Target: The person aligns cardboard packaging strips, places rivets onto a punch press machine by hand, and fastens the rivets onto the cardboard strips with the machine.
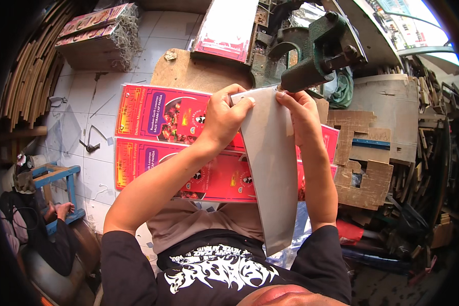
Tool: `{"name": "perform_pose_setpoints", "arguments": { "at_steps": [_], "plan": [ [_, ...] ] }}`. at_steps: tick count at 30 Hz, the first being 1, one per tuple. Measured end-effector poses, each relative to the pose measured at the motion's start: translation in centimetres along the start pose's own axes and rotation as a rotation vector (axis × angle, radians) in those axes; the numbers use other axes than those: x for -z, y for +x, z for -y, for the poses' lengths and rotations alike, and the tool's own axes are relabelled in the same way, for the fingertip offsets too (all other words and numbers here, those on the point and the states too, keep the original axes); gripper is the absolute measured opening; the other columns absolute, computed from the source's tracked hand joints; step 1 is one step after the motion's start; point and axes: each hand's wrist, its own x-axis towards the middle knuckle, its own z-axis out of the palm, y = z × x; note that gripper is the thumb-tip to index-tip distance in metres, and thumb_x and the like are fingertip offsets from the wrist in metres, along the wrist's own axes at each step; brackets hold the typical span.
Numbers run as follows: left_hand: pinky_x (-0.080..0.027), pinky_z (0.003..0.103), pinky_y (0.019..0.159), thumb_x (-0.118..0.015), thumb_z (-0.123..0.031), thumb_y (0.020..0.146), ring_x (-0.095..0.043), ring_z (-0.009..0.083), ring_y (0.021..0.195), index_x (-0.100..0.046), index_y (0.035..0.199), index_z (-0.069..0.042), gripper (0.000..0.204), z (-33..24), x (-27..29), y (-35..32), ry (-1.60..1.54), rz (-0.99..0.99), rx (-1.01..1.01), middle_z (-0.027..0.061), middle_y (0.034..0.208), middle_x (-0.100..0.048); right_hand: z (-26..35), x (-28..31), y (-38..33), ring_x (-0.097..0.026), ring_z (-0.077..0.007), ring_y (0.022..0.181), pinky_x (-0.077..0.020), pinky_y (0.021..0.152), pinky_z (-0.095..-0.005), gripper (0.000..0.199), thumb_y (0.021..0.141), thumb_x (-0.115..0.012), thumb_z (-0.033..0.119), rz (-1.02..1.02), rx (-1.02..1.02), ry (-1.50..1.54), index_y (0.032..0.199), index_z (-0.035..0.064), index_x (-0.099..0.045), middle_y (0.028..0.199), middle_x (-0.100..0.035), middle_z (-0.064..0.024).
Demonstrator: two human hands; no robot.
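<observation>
Beneath the nose of a green cast-iron press, a person holds a long grey card sheet upright by its top edge. Left hand is clenched on the sheet's upper left corner, thumb over the front face. Right hand grips the upper right corner, fingertips touching the dark metal barrel of the press. The sheet runs down from the hands to the person's chest, widening a little toward its lower end, blank side facing the camera.

Just behind the sheet, on the wooden work surface, lie two red printed cards, one above the other, each showing a bowl of food; the forearms cross over them. Further back, a stack of printed cards leans against the machine, blank side up with a red band along its lower edge.

At upper left, on the white tiled floor, sits a bundle of printed cards wrapped in netting; how many it holds cannot be told. Brown cardboard offcuts pile up to the right of the press. At lower left, another person's hand rests by a blue wooden frame.
</observation>
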Motion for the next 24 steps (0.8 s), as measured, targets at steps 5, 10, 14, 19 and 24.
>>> {"name": "perform_pose_setpoints", "arguments": {
  "at_steps": [5,10,14,19,24],
  "plan": [
    [-0.044,0.022,0.062,-0.063,-0.016,0.089,-0.055,0.005,0.069,-0.061,0.09,-0.001,0.015,0.5,0.2,0.1,0.039,-0.012,-0.017,0.0002,0.078,-0.063,-0.5,0.0,0.3,-0.062,-0.0116,0.094,-0.0483,0.09,-0.029,0.03,0.087,-0.077,0.015,0.012,0.06,0.033,0.111,0.0031,-0.064,0.099,-0.069,-0.0052],
    [-0.044,0.022,0.062,-0.063,-0.017,0.089,-0.055,0.0051,0.068,-0.061,0.09,-0.001,0.016,0.4,0.0,0.1,0.017,-0.011,0.0,0.0,0.078,-0.063,-0.4,0.0,0.2,-0.063,-0.0117,0.093,-0.0486,0.09,-0.0292,0.03,0.087,-0.076,0.014,0.015,0.072,0.046,0.113,0.0034,-0.063,0.099,-0.069,-0.0048],
    [-0.044,0.022,0.062,-0.064,-0.016,0.09,-0.056,0.005,0.068,-0.062,0.09,-0.001,0.015,0.2,0.0,-0.1,0.014,0.005,-0.002,-0.0001,0.078,-0.063,-0.4,0.1,0.1,-0.063,-0.0112,0.093,-0.0488,0.089,-0.0285,0.028,0.089,-0.075,0.015,0.029,0.082,0.041,0.112,0.0038,-0.064,0.1,-0.069,-0.0046],
    [-0.045,0.022,0.062,-0.064,-0.014,0.091,-0.057,0.0049,0.069,-0.062,0.091,-0.001,0.014,-0.3,-0.2,-0.6,0.075,0.057,-0.022,0.0001,0.077,-0.064,0.4,1.2,-0.6,-0.063,-0.0093,0.082,-0.0511,0.078,-0.0248,0.019,0.093,-0.072,0.018,0.073,-0.037,0.075,0.102,0.0031,-0.068,0.092,-0.069,-0.0028],
    [-0.046,0.024,0.061,-0.064,-0.013,0.091,-0.058,0.005,0.069,-0.063,0.091,0.0,0.013,0.8,-0.6,-1.2,0.076,0.14,-0.013,-0.0001,0.076,-0.063,0.4,2.0,-0.8,-0.063,-0.0079,0.071,-0.052,0.066,-0.0222,0.019,0.093,-0.073,0.021,0.126,-0.113,0.072,0.097,0.0017,-0.069,0.085,-0.069,-0.002]
  ]
}}
